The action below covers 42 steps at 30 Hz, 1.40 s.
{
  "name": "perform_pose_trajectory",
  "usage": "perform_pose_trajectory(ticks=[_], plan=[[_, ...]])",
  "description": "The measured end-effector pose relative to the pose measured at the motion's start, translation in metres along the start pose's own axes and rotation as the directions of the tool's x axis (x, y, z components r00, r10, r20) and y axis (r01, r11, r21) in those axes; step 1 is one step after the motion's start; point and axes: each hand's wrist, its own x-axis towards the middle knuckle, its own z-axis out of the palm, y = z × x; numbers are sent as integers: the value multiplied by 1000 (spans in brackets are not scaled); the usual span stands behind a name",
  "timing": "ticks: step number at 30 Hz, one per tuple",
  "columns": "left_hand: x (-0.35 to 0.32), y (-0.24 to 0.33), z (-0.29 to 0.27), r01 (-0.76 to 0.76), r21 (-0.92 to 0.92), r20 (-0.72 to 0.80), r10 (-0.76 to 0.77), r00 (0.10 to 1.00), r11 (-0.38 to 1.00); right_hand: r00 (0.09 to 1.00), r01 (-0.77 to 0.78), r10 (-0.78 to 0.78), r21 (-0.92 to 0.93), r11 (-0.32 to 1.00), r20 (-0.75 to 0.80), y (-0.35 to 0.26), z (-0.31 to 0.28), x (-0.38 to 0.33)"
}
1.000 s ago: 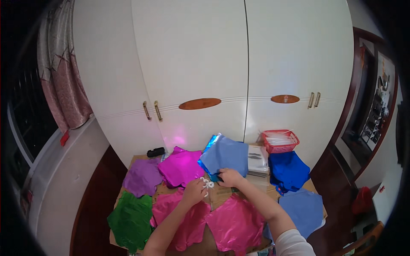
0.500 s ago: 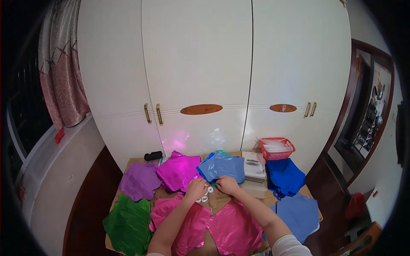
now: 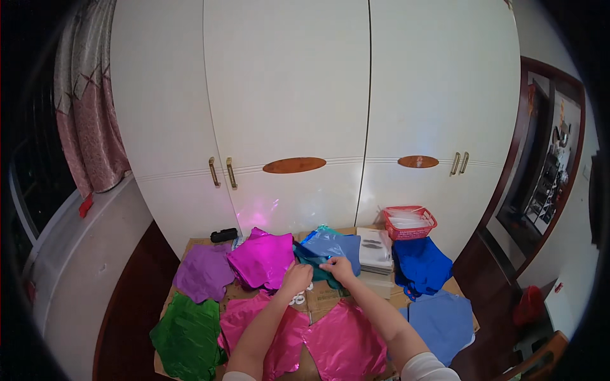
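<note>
A stack of light blue foil pieces point(image 3: 330, 243) lies at the back middle of the cardboard. My right hand point(image 3: 340, 269) pinches its near edge, folded up so that a dark teal foil layer point(image 3: 311, 254) shows. Left of it, my left hand point(image 3: 297, 277) has its fingers curled at the teal edge; whether they grip it is hidden. Several small white discs point(image 3: 298, 298) lie just below my left hand. Shiny pink foil pieces point(image 3: 346, 333) spread under my forearms, and a magenta foil stack point(image 3: 260, 257) sits to the left.
Purple point(image 3: 203, 273) and green foil point(image 3: 187, 336) lie on the left; dark blue point(image 3: 422, 267) and grey-blue foil point(image 3: 440, 325) on the right. A paper stack point(image 3: 376, 247), a red basket point(image 3: 410, 233) and a black case point(image 3: 223, 235) stand along the white wardrobe point(image 3: 286, 95).
The near edge of the light blue stack has been lifted and folded over, baring the dark teal layer. My left hand has moved slightly toward it. The view has shifted a little.
</note>
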Motion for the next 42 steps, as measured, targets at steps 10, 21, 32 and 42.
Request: perform_pose_trajectory(ticks=[10, 21, 32, 42], plan=[[23, -11, 12, 101, 187, 384, -168, 908, 977, 892, -150, 414, 748, 647, -179, -16, -72, 63], [23, -4, 7, 95, 131, 275, -129, 953, 987, 617, 512, -712, -517, 686, -334, -121, -114, 86], [-116, -60, -91, 296, 30, -79, -293, 953, 955, 367, 924, -775, -295, 242, 515, -127, 118, 18], [-147, -78, -109, 387, 63, -138, -376, 916, 920, 464, 886, -650, -326, 330, 602, -109, 151, -15]])
